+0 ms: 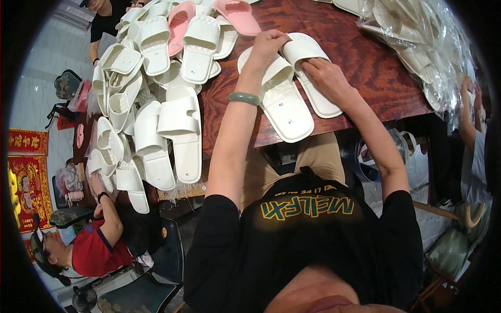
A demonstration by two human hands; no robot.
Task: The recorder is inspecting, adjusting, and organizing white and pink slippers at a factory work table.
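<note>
Two white slide slippers lie side by side in front of me, toes pointing away. The left slipper [288, 112] has its broad strap partly hidden by my left wrist. My left hand [267, 48] reaches over it, fingers pinched at the toe-side edge of the right slipper [308, 48]. My right hand [333, 79] is closed at that same slipper, its fingertips tucked under the strap from the heel side. The tips themselves are hidden there. A green bangle [243, 98] circles my left wrist.
A heap of white slippers [180, 135] covers the table's left side, with pink slippers [238, 15] toward the back. Clear plastic bags of slippers [417, 47] stand at the right on the reddish wooden table [381, 86]. A person in red [99, 248] sits at the left.
</note>
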